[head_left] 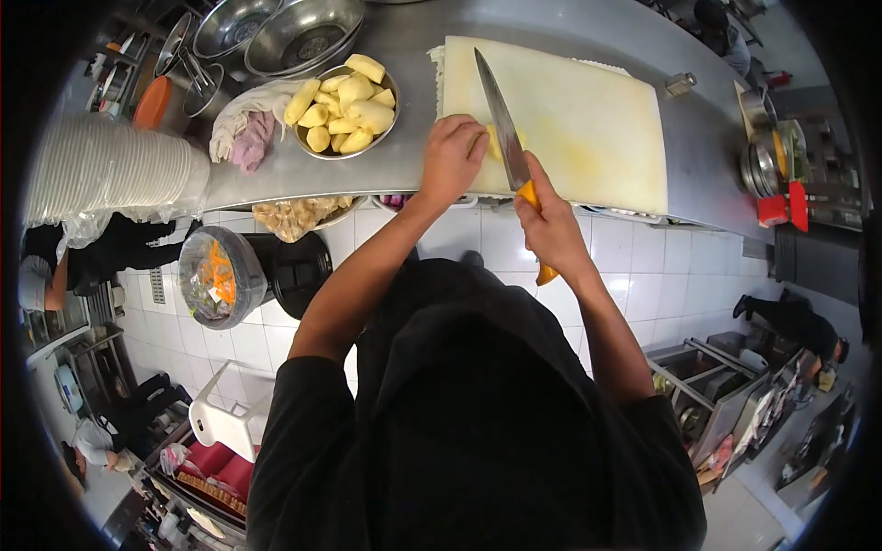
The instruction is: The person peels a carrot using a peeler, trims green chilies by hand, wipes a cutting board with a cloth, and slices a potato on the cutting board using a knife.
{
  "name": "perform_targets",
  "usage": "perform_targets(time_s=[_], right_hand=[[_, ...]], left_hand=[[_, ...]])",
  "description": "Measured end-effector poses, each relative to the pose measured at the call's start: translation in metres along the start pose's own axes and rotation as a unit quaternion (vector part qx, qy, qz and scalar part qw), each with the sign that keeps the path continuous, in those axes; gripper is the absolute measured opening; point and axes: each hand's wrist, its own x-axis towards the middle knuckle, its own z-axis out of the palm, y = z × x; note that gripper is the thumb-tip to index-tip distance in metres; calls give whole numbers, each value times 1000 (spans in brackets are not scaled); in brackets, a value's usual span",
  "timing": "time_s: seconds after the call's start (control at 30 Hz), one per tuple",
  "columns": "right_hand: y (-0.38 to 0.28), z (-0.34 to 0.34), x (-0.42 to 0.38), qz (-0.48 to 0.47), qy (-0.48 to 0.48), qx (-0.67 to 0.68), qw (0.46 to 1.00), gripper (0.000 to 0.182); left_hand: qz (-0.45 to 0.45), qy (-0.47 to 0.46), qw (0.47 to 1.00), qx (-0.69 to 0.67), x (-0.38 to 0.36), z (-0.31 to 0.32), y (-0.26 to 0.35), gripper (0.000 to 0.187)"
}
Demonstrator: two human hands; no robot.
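Note:
My right hand is closed around the yellow-orange handle of a large kitchen knife, its long blade lying across the left part of a white cutting board. With fingers curled, my left hand rests at the board's left edge against a yellow piece of potato. Most of that piece is hidden by the fingers and the blade. Left of my left hand stands a metal bowl heaped with peeled yellow potatoes. Pale yellow wet stains mark the board.
White and pink cloths lie beside the bowl. Stacked white containers and metal bowls stand at left. A small metal shaker is right of the board. Below the counter is a lined bin. Other people are around.

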Motion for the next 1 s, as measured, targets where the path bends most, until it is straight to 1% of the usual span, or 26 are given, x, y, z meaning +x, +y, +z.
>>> perform_targets(time_s=[0.3, 0.4, 0.5, 0.6, 0.9, 1.0], right_hand=[[1, 2, 1, 15, -8, -42, 999, 61], [2, 5, 0, 9, -4, -45, 999, 61], [4, 7, -1, -11, 8, -94, 995, 62], [12, 7, 1, -7, 10, -98, 995, 62], [4, 6, 1, -76, 34, -92, 992, 63], [0, 6, 2, -77, 27, -88, 993, 63]], left_hand=[[-21, 8, 1000, -1, 1, 4, 0, 7], [-22, 12, 1000, 6, 2, 5, 1, 6], [-14, 13, 1000, 23, 1, 4, 1, 6], [-14, 16, 999, 25, 1, 4, 1, 7], [-11, 22, 1000, 15, 0, 5, 2, 7], [-13, 25, 999, 20, 0, 5, 1, 7]])
